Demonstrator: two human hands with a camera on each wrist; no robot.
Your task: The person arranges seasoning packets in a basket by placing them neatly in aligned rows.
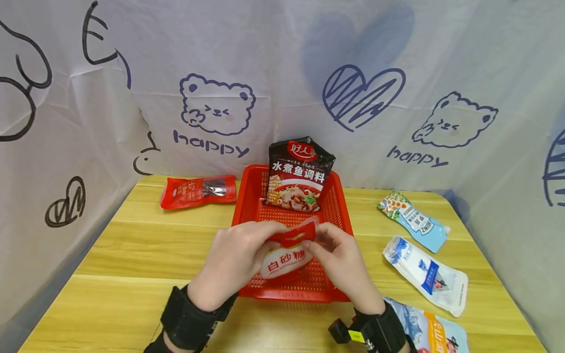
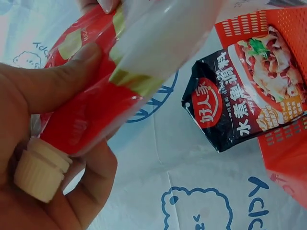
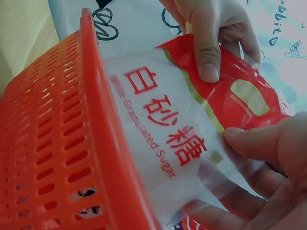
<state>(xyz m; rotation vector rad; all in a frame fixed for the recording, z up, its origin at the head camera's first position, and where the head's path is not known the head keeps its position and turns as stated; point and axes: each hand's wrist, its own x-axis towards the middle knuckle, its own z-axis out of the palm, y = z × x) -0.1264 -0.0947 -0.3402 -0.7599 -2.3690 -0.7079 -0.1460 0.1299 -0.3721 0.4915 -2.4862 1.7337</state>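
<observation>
Over the red plastic basket [image 1: 342, 211], both hands hold a bag of white granulated sugar [image 1: 284, 262] by its red top. My left hand [image 1: 234, 255] pinches one upper corner, its thumb flat on the red band. Beside that thumb, the left wrist view shows a cream screw cap [image 2: 43, 170] on the bag's corner. At the other end, my right hand [image 1: 342, 262] pinches the bag with thumb in front and fingers behind. The right wrist view shows the sugar bag [image 3: 153, 115] next to the basket's slotted wall [image 3: 48, 143], its lower end partly hidden by the rim.
A black fish seasoning packet [image 1: 300, 176] stands upright at the basket's back. To the left lies a red packet [image 1: 198, 192]. Along the right lie a blue spouted pouch [image 1: 419, 223], a white pouch [image 1: 428, 277] and a blue-orange bag [image 1: 434, 328]. A white printed cloth [image 1: 287, 63] hangs behind.
</observation>
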